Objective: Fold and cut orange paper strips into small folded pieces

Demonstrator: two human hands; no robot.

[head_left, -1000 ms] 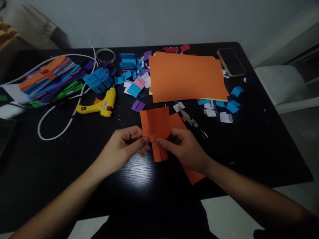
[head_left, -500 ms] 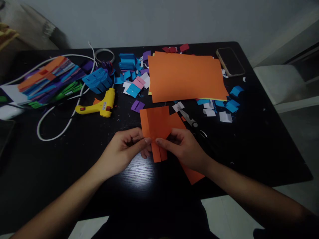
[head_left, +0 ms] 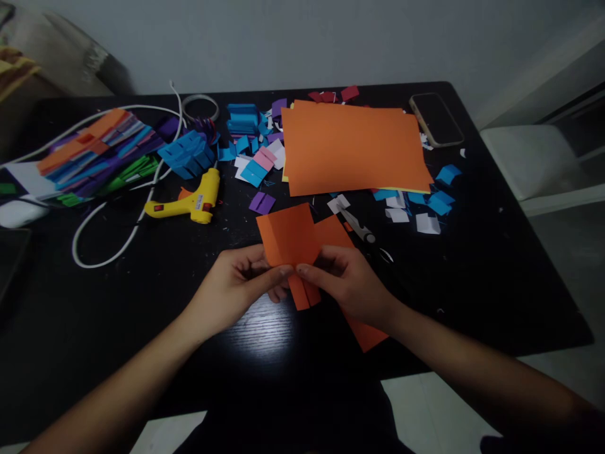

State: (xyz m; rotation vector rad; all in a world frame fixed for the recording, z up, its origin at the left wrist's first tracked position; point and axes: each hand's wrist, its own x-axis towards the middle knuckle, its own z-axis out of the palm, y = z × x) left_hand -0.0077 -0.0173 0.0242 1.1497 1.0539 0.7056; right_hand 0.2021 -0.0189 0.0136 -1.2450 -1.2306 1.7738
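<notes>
Orange folded paper (head_left: 289, 243) is pinched by left hand (head_left: 246, 274) at its 8 o'clock and right hand (head_left: 350, 277) at its 4, thumbtips close together. Narrow end (head_left: 299, 295) points to 6. Second orange sheet (head_left: 366, 331) partly hidden by right hand.

Folded orange paper (head_left: 289, 236), tilted, narrow at bottom.

left forearm (head_left: 127, 372): bare | right forearm (head_left: 454, 353): bare | right sleeve (head_left: 596, 425): dark | lap clothing (head_left: 293, 422): dark
</notes>
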